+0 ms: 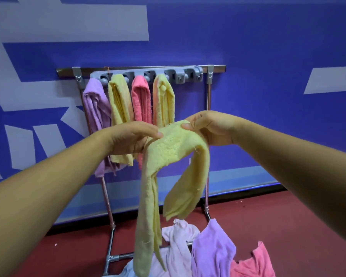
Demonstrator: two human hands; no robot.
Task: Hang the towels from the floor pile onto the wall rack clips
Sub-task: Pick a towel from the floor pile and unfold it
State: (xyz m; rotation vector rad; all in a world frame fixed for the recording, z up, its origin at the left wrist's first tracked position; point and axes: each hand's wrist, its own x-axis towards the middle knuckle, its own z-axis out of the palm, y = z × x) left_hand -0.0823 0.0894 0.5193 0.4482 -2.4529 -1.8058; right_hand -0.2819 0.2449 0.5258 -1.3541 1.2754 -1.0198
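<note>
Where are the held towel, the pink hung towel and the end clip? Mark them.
Held towel (174, 144): head view, top fold.
Pink hung towel (141, 96): head view, upper half.
End clip (195, 73): head view, grey body.

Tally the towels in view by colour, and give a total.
Yellow towels: 3, two clipped, one held
Purple towels: 2, one clipped, one on the floor
Coral towels: 2, one clipped, one on the floor
Pale pink towels: 1, on the floor
Total: 8
A pale scrap at the bottom edge is uncounted.
</note>
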